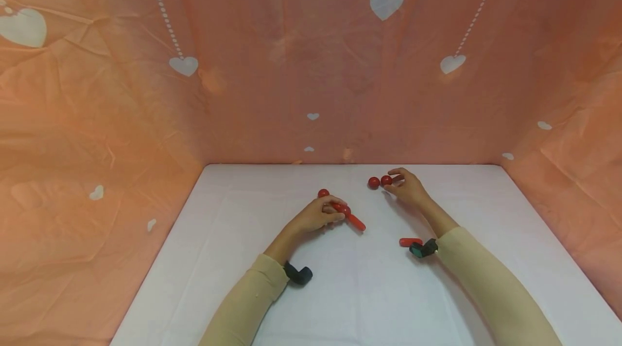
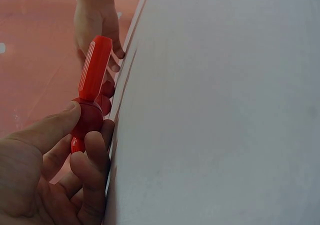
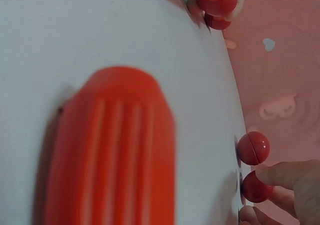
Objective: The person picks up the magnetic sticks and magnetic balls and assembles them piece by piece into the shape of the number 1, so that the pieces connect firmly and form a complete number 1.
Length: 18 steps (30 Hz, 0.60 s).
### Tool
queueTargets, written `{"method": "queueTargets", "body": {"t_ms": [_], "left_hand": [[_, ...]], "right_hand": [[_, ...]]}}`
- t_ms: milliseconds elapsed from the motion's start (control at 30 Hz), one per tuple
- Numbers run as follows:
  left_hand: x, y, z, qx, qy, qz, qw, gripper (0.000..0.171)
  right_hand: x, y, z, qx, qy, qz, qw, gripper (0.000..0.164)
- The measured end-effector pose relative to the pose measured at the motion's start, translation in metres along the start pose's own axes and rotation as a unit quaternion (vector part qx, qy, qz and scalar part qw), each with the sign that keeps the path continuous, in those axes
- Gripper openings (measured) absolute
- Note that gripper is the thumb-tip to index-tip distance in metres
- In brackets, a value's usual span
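Note:
My left hand (image 1: 313,216) grips a joined red piece between thumb and fingers. This piece has a red ball (image 2: 89,119) with a ridged red rod (image 1: 357,222) sticking out of it, and a second red ball (image 1: 323,193) at its far end. Part of the piece is hidden behind my fingers. Farther back, my right hand (image 1: 410,190) pinches a red ball (image 3: 257,187) with the thumb on its side. Just left of that ball, another red ball (image 1: 373,183) stands on the table; whether the two touch is hard to tell.
A loose ridged red rod (image 1: 410,242) lies on the white table (image 1: 359,292) beneath my right wrist, close to its dark wrist camera (image 1: 424,249). An orange cloth with white hearts (image 1: 340,76) surrounds the table's back and sides.

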<state>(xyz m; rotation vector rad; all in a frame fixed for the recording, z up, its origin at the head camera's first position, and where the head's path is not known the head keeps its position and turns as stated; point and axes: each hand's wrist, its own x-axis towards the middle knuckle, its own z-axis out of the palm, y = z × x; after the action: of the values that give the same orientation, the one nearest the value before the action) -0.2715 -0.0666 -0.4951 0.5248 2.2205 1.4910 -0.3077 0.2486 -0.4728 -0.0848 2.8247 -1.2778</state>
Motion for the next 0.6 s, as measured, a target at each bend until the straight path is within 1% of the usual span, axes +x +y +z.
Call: {"method": "queueTargets", "body": {"t_ms": [433,600], "left_hand": [[-0.0004,0.0007,0.0003,0.008,0.001,-0.003,1.0000,0.032],[0.0000,0.0001,0.0004,0.003,0.001,-0.004,1.0000,0.032]], "right_hand": [[0.0040,0.0012,0.0011,-0.013,0.008,-0.001,1.000,0.046],[0.0049,0.0014,0.0013,-0.014,0.006,0.003,1.000,0.044]]}}
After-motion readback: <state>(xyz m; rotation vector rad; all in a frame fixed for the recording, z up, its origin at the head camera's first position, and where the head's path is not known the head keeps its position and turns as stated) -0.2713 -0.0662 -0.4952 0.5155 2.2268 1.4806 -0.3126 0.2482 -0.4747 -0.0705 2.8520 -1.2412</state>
